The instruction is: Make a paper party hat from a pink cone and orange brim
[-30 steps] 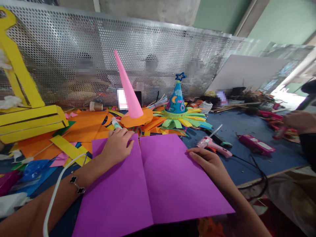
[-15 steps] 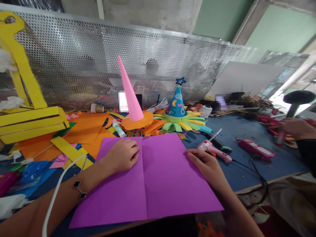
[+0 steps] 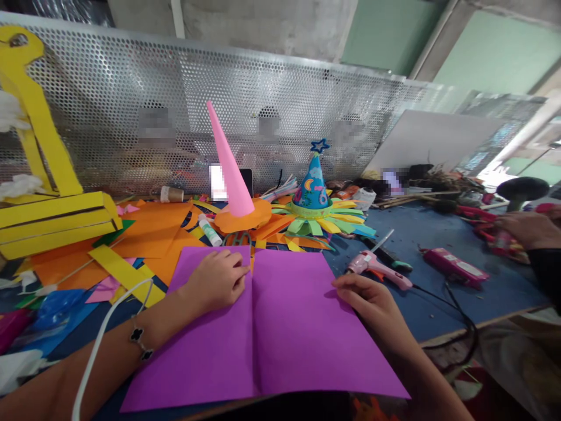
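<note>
A purple sheet of paper (image 3: 293, 327), creased down its middle, spreads before me at the table's front edge. On its left half rests my left hand (image 3: 219, 279), palm down with loosely bent fingers, gripping nothing. My right hand (image 3: 363, 295) pinches the sheet's right edge between thumb and fingers, and that half bows up from the crease. Beyond the paper stands a pink paper cone (image 3: 231, 181) on an orange paper brim (image 3: 258, 216). To its right is a blue party hat (image 3: 313, 184) with a star on top and a fringe of green and yellow strips.
Near my right hand lie a pink glue gun (image 3: 381, 269) and a magenta device (image 3: 456, 266). A glue stick (image 3: 210, 230), orange paper (image 3: 149, 225) and a yellow cardboard giraffe-like figure (image 3: 56, 216) stand left. Another person's hand (image 3: 526, 231) works at far right. A perforated metal panel (image 3: 131, 88) stands behind.
My right hand has moved slightly down and right with the sheet's edge, and the right half now bulges up beside the crease. My left hand stays on the left half.
</note>
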Action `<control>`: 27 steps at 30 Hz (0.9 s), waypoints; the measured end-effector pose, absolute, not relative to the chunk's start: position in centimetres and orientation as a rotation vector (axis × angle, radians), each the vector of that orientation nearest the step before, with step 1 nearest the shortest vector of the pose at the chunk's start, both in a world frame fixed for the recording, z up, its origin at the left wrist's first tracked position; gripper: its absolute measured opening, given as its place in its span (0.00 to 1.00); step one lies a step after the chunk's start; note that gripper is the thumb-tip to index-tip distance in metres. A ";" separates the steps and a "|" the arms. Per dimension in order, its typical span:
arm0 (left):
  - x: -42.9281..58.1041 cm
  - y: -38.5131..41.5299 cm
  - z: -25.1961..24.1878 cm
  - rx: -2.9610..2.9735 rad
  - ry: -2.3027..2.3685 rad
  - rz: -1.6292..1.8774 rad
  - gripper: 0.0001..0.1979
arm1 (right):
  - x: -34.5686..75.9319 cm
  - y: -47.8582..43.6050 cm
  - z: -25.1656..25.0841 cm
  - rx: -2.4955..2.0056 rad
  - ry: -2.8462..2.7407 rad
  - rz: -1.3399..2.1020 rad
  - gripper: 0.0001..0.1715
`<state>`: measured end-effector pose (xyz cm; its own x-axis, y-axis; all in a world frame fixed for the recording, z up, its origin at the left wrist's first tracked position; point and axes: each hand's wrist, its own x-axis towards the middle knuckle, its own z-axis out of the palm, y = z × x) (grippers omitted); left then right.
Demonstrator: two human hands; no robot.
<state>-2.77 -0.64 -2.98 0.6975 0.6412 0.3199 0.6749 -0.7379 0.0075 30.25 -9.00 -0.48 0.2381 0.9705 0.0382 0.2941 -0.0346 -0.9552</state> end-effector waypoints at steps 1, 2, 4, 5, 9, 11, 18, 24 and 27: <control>-2.7 -0.7 -2.9 -2.787 -1.108 -0.429 0.16 | 30.2 -9.1 -0.4 -1.533 -1.207 0.874 0.15; -2.6 -0.7 -2.9 -2.781 -1.129 -0.396 0.16 | 30.1 -9.2 -0.2 -1.540 -1.175 0.881 0.15; -2.4 -0.8 -2.8 -2.775 -1.145 -0.364 0.16 | 30.0 -9.3 0.1 -1.553 -1.111 0.884 0.14; -2.3 -0.9 -2.7 -2.771 -1.151 -0.361 0.16 | 29.9 -9.4 0.2 -1.556 -1.086 0.876 0.13; -2.0 -1.1 -2.6 -2.747 -1.172 -0.364 0.16 | 30.2 -9.4 0.2 -1.538 -1.062 0.805 0.15; -2.0 -1.2 -2.6 -2.737 -1.159 -0.375 0.15 | 30.4 -9.3 0.0 -1.537 -1.097 0.772 0.19; -1.8 -1.5 -2.5 -2.719 -1.222 -0.333 0.14 | 31.0 -8.9 -0.5 -1.575 -1.271 0.791 0.25; -1.8 -2.2 -2.1 -2.838 -0.962 -0.433 0.12 | 31.9 -8.2 -0.4 -1.601 -1.284 0.753 0.31; -1.8 -2.5 -2.1 -2.910 -0.830 -0.419 0.13 | 32.7 -7.6 -0.4 -1.625 -1.274 0.727 0.32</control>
<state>-1.80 -2.54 -2.06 0.8150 0.5048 0.2844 0.5285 -0.8489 -0.0078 32.69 -7.62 -0.40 0.2911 0.9529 0.0850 0.4117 -0.0445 -0.9102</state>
